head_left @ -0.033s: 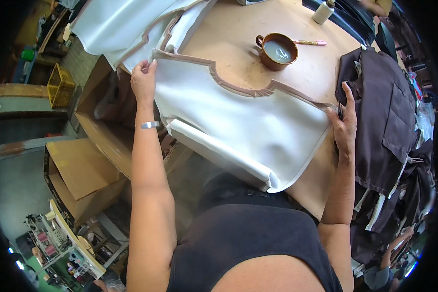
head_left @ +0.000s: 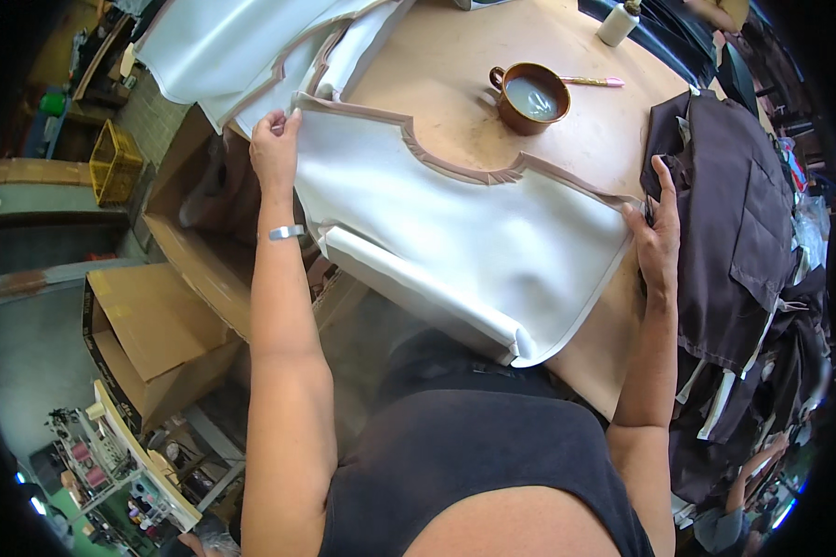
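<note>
A white sheet-like garment panel (head_left: 437,232) with brown folded edging and a curved notch is stretched out between my hands, over the table's near edge. My left hand (head_left: 275,153) pinches its upper left corner between thumb and fingers. At the far right corner, my right hand (head_left: 658,237) grips the panel with the thumb, the index finger pointing up. A small dark object shows in that palm, too hidden to name. The panel's near edge is folded up into a roll. More white panels (head_left: 223,46) with brown edging lie beyond my left hand.
On the tan table (head_left: 437,70) stand a brown mug (head_left: 529,116) of whitish liquid, a pink-ended pen (head_left: 604,82) and a white bottle (head_left: 615,26). Dark brown garments (head_left: 715,223) are heaped at right. Cardboard boxes (head_left: 158,316) and a yellow crate (head_left: 114,165) are at left.
</note>
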Demonstrator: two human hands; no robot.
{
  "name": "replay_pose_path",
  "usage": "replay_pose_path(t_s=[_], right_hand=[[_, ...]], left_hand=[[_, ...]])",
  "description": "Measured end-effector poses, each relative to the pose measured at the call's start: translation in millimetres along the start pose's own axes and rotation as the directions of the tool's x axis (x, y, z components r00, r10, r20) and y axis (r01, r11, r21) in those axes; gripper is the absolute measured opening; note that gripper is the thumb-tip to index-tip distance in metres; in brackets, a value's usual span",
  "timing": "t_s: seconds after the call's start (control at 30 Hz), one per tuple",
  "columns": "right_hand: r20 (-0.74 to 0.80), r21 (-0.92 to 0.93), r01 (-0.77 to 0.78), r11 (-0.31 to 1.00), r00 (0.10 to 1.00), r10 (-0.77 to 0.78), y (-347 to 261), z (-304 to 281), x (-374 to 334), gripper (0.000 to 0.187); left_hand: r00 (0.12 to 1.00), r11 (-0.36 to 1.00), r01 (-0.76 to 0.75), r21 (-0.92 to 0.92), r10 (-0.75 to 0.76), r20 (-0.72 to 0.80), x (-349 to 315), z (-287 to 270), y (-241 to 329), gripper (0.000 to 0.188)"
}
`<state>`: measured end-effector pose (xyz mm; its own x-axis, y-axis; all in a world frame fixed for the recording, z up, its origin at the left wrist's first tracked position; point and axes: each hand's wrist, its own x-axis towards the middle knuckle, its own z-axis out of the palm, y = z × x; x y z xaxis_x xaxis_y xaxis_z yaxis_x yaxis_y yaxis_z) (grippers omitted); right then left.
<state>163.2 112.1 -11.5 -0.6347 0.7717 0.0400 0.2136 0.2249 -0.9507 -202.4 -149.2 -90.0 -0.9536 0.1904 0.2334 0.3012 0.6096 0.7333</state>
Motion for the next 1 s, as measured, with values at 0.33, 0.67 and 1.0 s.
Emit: replay_pose_path(t_s=[0.33,0.67,1.0], right_hand=[[-0.07,-0.744,-0.05,0.667,0.998,-0.002,28,6,20,0.066],[0.291,-0.522,0.293,0.801,0.944,-0.155,9,123,-10,0.058],[0.467,-0.416,0.264,0.87,0.883,-0.045,-3,175,1,0.057]], left_hand=[[0.933,0.989,0.11,-0.098,-0.068,0.353,31,-19,21,0.034],[0.962,0.996,-0.06,0.059,0.042,0.27,31,-8,38,0.039],[0.935,0.996,-0.054,-0.07,0.075,0.347,40,-11,34,0.042]])
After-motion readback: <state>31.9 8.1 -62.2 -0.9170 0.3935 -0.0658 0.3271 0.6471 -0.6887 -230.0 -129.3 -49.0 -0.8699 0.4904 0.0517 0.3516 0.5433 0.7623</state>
